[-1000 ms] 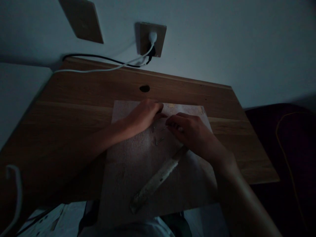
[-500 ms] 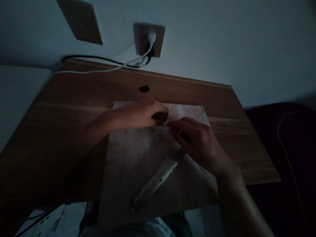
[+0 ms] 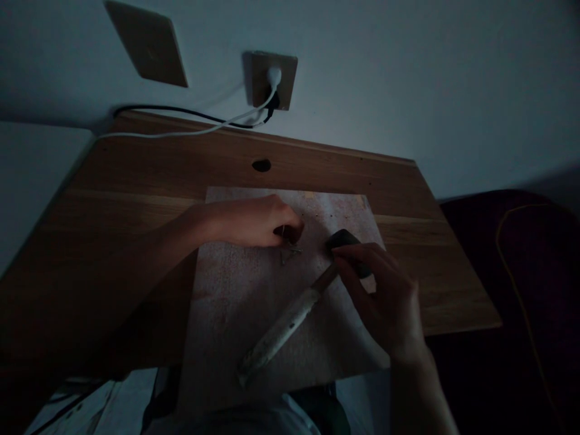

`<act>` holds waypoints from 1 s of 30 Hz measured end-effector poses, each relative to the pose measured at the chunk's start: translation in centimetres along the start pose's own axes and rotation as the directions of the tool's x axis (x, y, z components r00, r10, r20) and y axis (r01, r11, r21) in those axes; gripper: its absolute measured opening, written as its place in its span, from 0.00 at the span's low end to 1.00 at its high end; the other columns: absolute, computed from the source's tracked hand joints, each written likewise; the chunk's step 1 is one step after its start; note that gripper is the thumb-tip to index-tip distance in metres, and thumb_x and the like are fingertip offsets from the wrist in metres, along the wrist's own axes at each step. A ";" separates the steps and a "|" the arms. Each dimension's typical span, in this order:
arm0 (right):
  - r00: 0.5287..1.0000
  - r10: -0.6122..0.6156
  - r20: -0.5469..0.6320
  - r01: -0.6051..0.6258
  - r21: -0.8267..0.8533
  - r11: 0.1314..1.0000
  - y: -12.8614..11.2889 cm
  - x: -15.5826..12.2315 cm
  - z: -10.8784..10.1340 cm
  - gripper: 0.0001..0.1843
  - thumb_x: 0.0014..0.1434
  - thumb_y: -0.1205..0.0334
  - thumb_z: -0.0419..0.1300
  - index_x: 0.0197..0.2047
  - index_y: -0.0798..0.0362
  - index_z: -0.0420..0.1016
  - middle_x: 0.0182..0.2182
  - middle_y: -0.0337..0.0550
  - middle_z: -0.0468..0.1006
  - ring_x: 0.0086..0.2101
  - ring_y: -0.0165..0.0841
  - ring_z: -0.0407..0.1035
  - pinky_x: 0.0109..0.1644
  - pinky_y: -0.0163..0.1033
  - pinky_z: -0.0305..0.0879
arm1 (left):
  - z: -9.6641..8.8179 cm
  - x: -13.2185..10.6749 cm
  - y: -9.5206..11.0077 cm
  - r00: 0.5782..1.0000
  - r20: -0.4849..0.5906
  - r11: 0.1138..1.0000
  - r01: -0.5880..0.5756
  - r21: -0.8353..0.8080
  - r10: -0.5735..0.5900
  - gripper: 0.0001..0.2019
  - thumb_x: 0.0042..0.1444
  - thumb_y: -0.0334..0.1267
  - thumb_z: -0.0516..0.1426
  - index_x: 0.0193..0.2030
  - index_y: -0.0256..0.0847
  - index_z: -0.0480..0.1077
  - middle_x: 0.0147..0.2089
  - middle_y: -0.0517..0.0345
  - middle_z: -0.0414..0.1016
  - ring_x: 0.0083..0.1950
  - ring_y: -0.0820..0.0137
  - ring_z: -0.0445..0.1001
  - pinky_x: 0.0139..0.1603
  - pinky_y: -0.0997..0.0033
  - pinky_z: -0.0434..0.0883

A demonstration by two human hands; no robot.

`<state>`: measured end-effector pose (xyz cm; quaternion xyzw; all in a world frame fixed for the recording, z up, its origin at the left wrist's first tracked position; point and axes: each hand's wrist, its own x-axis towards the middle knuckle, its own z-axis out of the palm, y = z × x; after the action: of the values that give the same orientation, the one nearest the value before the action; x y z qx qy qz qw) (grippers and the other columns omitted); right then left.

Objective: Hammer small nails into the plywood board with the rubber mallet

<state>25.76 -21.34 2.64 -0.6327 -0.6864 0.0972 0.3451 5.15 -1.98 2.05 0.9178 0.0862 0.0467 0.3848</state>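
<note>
Shifted away from the left hand (image 3: 267,222), the right hand (image 3: 388,293) pinches narrowly over the hammer (image 3: 290,321), contents indiscernible, the left curling beside nails (image 3: 295,249), its hold likewise unclear, the hammer handle-inward on the board (image 3: 212,329), presumably for easy reach.

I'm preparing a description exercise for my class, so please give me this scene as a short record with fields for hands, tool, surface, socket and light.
Left hand: fingers curled, beside the small nails; grip on one unclear
Right hand: thumb and forefinger close together at the hammer head; contact unclear
Hammer: lying diagonally on the board, handle toward the person
Board: on the wooden desk
Wall socket: white plug and black plug inserted
Light: dim
</note>
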 end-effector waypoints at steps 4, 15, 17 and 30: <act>0.991 0.010 -0.131 -0.017 -0.048 0.999 -0.3 -1.6 1.0 0.07 0.71 0.68 0.63 0.48 0.51 0.82 0.41 0.43 0.83 0.39 0.35 0.79 0.43 0.41 0.76 | -0.3 -0.1 0.2 1.000 0.000 1.000 0.013 -0.006 -0.013 0.08 0.59 0.25 0.63 0.38 0.42 0.81 0.36 0.62 0.84 0.37 0.71 0.80 0.41 0.73 0.68; 0.974 0.224 -0.027 -0.219 0.117 0.969 -1.9 -6.1 3.3 0.09 0.72 0.65 0.61 0.51 0.48 0.82 0.35 0.41 0.82 0.33 0.36 0.78 0.37 0.41 0.77 | -1.6 -0.7 0.2 0.997 -0.054 0.997 0.061 0.054 -0.058 0.09 0.60 0.29 0.65 0.44 0.46 0.82 0.39 0.62 0.85 0.38 0.70 0.82 0.42 0.74 0.72; 0.975 0.221 -0.028 -0.217 0.108 0.970 -1.8 -6.2 3.4 0.09 0.72 0.65 0.61 0.52 0.48 0.81 0.37 0.42 0.83 0.34 0.36 0.79 0.38 0.41 0.78 | -1.6 -0.7 0.2 0.997 -0.045 0.997 0.066 0.039 -0.065 0.09 0.60 0.29 0.64 0.45 0.46 0.82 0.40 0.62 0.85 0.38 0.70 0.82 0.43 0.74 0.71; 0.937 0.242 -0.250 -0.305 -0.254 0.918 3.8 -8.2 -0.3 0.14 0.73 0.49 0.61 0.51 0.49 0.79 0.43 0.51 0.80 0.42 0.47 0.76 0.45 0.54 0.74 | -2.2 -1.2 1.0 0.992 -0.111 0.988 0.074 0.138 -0.059 0.06 0.68 0.34 0.61 0.47 0.41 0.80 0.42 0.58 0.85 0.41 0.69 0.82 0.44 0.72 0.70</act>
<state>28.67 -28.39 -2.21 -0.7731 -0.5563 -0.0249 0.3037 3.74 -1.34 4.26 0.9356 0.1402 0.0763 0.3150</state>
